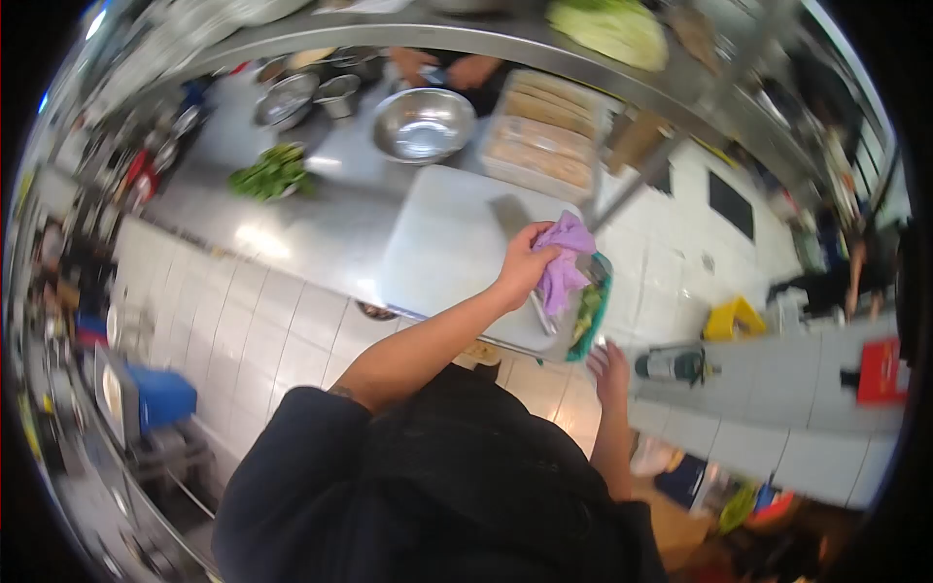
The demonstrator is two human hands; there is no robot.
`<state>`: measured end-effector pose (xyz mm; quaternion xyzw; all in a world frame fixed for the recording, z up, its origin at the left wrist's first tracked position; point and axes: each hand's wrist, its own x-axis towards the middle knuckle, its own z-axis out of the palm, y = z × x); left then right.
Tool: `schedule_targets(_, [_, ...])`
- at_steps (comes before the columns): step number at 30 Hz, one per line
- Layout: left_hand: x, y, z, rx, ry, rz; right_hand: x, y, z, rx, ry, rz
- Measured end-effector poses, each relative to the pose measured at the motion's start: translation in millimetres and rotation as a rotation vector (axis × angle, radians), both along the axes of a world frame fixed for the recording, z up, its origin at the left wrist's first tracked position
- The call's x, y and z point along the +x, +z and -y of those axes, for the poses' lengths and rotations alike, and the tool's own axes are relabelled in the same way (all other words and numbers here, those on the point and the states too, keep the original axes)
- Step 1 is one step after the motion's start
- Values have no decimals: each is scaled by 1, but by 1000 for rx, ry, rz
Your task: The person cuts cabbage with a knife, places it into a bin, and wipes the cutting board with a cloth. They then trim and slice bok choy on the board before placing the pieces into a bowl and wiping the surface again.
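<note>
My left hand (527,264) is closed on a purple cloth (566,241), which hangs over the right side of a white cutting board (442,238). Below the cloth lies a narrow shiny metal piece (544,313) whose kind I cannot make out. Beside the board's right edge is a green basket (604,291) with leafy greens (587,313) in it. My right hand (609,371) is empty, fingers apart, just below the basket.
A steel bowl (424,126) and a plastic tub of wrapped food (544,131) stand behind the board. Leafy greens (269,173) lie at left. Another person's hands (442,70) show beneath the overhead shelf (389,31), which bears a cabbage (612,31).
</note>
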<state>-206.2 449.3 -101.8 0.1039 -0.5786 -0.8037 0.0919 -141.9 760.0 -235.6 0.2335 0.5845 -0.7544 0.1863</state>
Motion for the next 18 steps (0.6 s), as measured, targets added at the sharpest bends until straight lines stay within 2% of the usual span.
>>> schedule_targets(1, [10, 2, 29, -8, 63, -9, 19, -30, -13, -50, -26, 40])
schedule_targets(2, [24, 3, 64, 49, 179, -9, 40, -65, -28, 34, -10, 97])
schedule_targets(3, [37, 6, 97, 111, 284, -12, 63, -81, -26, 162, -119, 211])
schedule_targets(4, [51, 10, 129, 112, 377, -33, 83, -93, -27, 207, -49, 317])
schedule_targets(5, [67, 15, 161, 114, 467, -56, 113, -131, -49, 494, 432, -92])
schedule_targets(7, [89, -12, 227, -250, 643, -61, 135, -104, -21, 681, 605, -756])
schedule_targets(8, [106, -28, 252, -242, 661, -64, 135, -110, -10, 684, 621, -767])
schedule_targets(9, [122, -41, 275, -776, 610, 271, 136, -129, 0, 519, 634, -322])
schedule_targets(10, [131, -39, 288, -1299, 508, 614, 135, -119, 24, 342, 618, 119])
schedule_targets(11, [143, -40, 289, -1327, 519, 513, 124, -102, 41, 488, 719, 5])
schedule_targets(12, [166, -25, 280, -1355, 524, 411, 110, -52, 76, 656, 810, -113])
schedule_targets(13, [184, 3, 275, -1039, 237, 406, 96, 3, 114, 827, 881, -226])
schedule_targets(14, [205, 27, 270, -712, -41, 392, 86, 20, 135, 830, 874, -232])
schedule_targets(15, [234, 31, 270, -331, -294, 265, 74, 31, 149, 789, 802, -150])
schedule_targets(16, [260, 47, 269, -5, -515, -44, 64, 46, 165, 751, 732, -68])
schedule_targets(17, [291, 60, 267, 366, -690, -94, 61, 79, 189, 766, 733, -80])
schedule_targets(18, [321, 77, 261, 458, -583, -68, 63, 124, 219, 469, 752, -218])
